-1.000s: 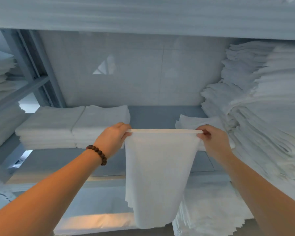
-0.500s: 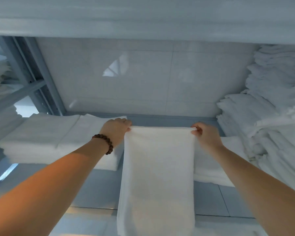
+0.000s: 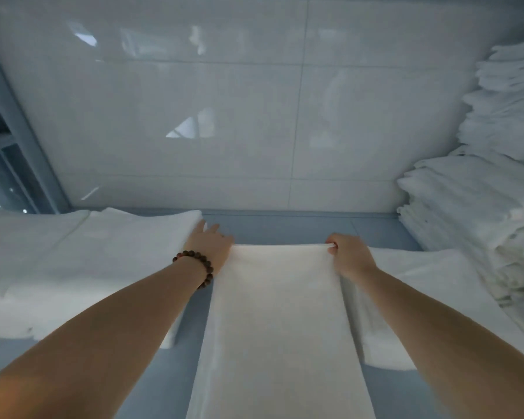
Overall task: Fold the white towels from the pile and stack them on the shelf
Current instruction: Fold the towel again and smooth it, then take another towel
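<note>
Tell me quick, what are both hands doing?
Left hand: fingers spread open, at the towel corner.
Right hand: closed, pinching the towel's other corner.

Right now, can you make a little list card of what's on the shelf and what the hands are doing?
towel being laid: long white towel, spread on the shelf
left hand: grip at the towel's far left corner, fingers stretched out
right hand: pinches the far right corner
left of it: folded towel stacks
right of it: big towel pile
</note>
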`<move>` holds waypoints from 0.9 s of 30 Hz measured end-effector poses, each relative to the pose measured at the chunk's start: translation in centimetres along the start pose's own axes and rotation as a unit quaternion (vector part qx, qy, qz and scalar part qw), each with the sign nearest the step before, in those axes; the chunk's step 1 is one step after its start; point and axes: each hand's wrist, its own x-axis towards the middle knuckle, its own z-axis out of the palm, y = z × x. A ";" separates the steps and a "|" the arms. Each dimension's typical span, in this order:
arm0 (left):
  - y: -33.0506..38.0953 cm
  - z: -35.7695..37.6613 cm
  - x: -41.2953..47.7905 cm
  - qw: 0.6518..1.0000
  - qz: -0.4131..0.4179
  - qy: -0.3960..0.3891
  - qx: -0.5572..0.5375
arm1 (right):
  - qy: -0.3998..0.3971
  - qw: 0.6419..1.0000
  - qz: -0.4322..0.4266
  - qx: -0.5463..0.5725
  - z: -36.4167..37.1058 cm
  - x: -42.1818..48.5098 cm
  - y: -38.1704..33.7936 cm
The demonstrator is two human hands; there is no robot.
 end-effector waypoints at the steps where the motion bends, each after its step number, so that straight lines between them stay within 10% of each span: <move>1: 0.3 0.6 0.7 1.000 -0.004 0.001 0.002 | -0.004 1.000 0.001 -0.021 0.6 0.5 0.1; 10: 3.7 1.8 2.4 0.991 -0.043 -0.002 -0.129 | -0.034 0.975 -0.045 -0.216 3.1 1.8 0.0; 19: 7.9 -0.4 -7.8 0.959 0.039 -0.032 -0.278 | -0.056 0.988 -0.123 -0.070 1.1 -7.1 -3.0; 27: 13.2 1.9 -19.6 0.963 0.049 -0.076 -0.254 | -0.162 0.969 -0.079 -0.168 4.3 -19.6 -3.2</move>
